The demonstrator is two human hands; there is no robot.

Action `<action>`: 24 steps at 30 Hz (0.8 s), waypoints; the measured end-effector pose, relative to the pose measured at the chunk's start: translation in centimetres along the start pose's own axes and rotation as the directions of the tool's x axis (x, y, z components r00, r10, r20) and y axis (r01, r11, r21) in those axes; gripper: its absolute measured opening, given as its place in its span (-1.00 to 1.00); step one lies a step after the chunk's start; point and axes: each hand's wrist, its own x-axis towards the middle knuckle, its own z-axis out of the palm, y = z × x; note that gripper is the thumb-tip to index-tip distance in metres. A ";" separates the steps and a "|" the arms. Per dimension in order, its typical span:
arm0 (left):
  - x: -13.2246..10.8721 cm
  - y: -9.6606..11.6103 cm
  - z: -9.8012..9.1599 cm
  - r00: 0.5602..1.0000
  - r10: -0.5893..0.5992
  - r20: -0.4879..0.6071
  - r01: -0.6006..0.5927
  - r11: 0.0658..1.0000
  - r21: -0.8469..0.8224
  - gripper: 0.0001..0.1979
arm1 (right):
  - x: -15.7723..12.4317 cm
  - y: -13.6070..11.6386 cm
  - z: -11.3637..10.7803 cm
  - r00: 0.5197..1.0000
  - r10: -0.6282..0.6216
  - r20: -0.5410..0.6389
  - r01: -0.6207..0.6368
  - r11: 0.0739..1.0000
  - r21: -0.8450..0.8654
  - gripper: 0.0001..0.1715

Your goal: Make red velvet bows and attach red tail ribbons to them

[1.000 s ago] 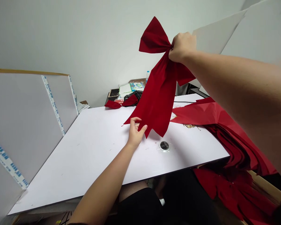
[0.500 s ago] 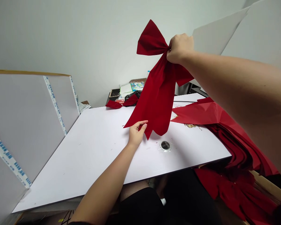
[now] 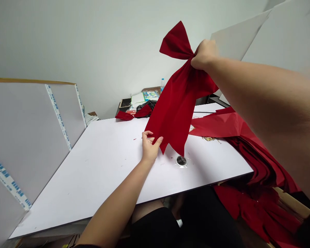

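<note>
A large red fabric bow (image 3: 174, 106) hangs over the white table, two long tails pointing down. My right hand (image 3: 204, 53), raised high, is closed around its pinched middle and hides the knot. One loop (image 3: 177, 41) spreads out to the left; the other is partly behind my right wrist. Low down, my left hand (image 3: 150, 146) is at the left tail, thumb and fingers apart, overlapping the tail's edge. Whether those fingers press on the cloth is hard to see.
Another red bow (image 3: 133, 113) lies at the table's (image 3: 103, 172) far edge. Stacked red fabric (image 3: 258, 162) drapes over the right side, beside gold ties (image 3: 209, 138). More red bows (image 3: 250, 210) lie below. A white panel (image 3: 28, 137) stands left; a round hole (image 3: 181, 161) is near the front.
The bow and my right hand have shifted slightly right. The tails have straightened and hang closer together. My left hand's fingers have spread and curled at the left tail.
</note>
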 end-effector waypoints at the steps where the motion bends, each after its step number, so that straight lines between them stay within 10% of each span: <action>1: 0.0 0.0 0.0 1.000 -0.017 -0.020 0.016 1.000 -0.022 -0.44 | 0.0 0.0 0.0 1.000 0.004 0.000 -0.004 1.000 0.011 -0.61; 8: 0.5 -0.2 0.1 0.921 -0.341 -0.190 0.288 0.922 -0.259 -0.43 | -0.4 -0.6 0.1 0.999 -0.044 -0.018 0.044 0.999 0.031 -0.66; 14: 1.3 0.8 -0.7 0.823 -0.562 0.082 0.557 0.770 -0.310 -0.87 | -0.8 -1.9 0.2 0.992 -0.111 -0.063 0.113 0.993 0.035 -0.62; 24: 1.0 1.4 -0.9 0.836 -0.524 0.164 0.549 0.784 -0.291 -0.71 | -0.7 -1.5 -0.6 0.992 -0.113 -0.062 0.112 0.994 -0.020 -0.60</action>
